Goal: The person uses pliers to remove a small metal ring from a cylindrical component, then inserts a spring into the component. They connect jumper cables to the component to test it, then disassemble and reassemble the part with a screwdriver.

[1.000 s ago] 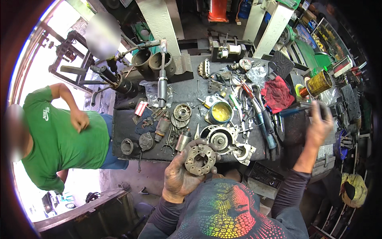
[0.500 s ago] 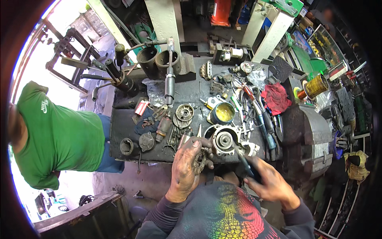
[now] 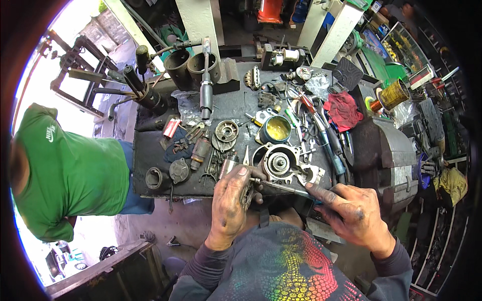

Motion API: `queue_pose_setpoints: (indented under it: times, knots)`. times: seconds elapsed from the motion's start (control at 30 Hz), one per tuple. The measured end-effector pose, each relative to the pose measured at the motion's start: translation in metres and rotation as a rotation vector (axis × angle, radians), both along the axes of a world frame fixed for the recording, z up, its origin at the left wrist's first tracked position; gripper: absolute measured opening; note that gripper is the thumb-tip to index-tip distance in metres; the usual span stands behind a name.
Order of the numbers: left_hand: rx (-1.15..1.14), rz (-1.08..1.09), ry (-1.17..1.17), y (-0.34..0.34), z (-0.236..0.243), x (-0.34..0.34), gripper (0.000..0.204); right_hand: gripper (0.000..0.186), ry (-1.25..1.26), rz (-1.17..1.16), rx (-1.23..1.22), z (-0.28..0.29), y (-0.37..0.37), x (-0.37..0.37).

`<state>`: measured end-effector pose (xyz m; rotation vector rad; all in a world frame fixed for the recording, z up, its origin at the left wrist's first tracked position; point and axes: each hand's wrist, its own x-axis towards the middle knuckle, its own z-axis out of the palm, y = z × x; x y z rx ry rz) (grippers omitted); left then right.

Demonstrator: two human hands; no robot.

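Observation:
In front of my chest, at the bench's near edge, my left hand (image 3: pixel 227 208) is closed around a dark, greasy round metal part (image 3: pixel 246 194). My right hand (image 3: pixel 357 213) grips a screwdriver (image 3: pixel 287 189), its long metal shaft pointing left. The shaft's end meets the top of the round part by my left fingertips; exact contact is too small to make out. Just beyond lies an open motor housing (image 3: pixel 279 163) with a toothed gear in its middle. A tin of yellow grease (image 3: pixel 277 129) stands behind the housing.
The dark workbench (image 3: pixel 232 108) carries wrenches, a red rag (image 3: pixel 343 111), a round metal cover (image 3: pixel 226 131) and a metal cup (image 3: pixel 156 178). Tall metal cylinders (image 3: pixel 178 67) stand at the back left. A person in a green shirt (image 3: pixel 75 170) is beside the bench's left end.
My right hand has turned and moved slightly right, bringing the screwdriver's shaft across to the round part. My left hand still holds that part. The view has shifted a little.

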<state>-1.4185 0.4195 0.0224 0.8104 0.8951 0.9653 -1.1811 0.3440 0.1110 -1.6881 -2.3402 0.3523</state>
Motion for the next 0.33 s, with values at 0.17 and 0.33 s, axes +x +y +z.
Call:
queue_pose_setpoints:
  times: [0.17, 0.33]
  knots:
    - [-0.027, -0.024, 0.009, -0.0039, 0.0051, 0.0025, 0.042, 0.060, -0.025, -0.003, 0.018, -0.0001, -0.0038, 0.0012]
    - [-0.102, -0.040, -0.010, -0.0078, -0.0003, 0.0056, 0.045, 0.063, -0.289, 0.087, 0.164, 0.0037, -0.0090, 0.0046]
